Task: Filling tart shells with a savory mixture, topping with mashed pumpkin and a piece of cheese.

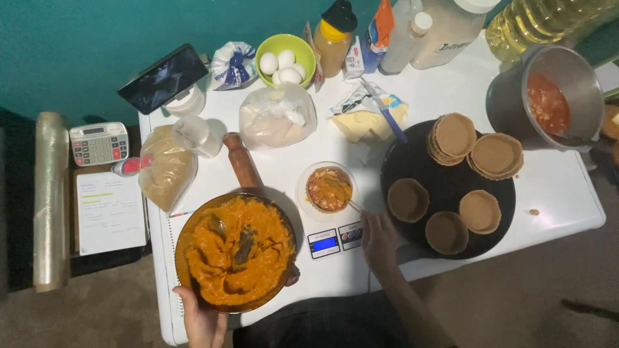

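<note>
My left hand (201, 321) grips the near rim of a brown glass bowl (187, 227) full of orange mash, resting at the table's front edge. My right hand (379, 240) holds a thin utensil (355, 207) whose tip reaches a filled pastry shell (329, 189). The shell sits on a small digital kitchen scale (335, 241) with a lit blue display. Right of it, a round black tray (445, 183) carries three empty brown pastry shells (407, 200) and two stacks of shells (453, 136).
A metal pot (574, 71) of red sauce stands at the far right. Along the back: a green bowl of eggs (285, 59), bags of flour (276, 116), butter with a blue knife (374, 116), bottles, a phone (162, 78). A rolling pin (243, 162), calculator (98, 143), notepad (109, 212) lie left.
</note>
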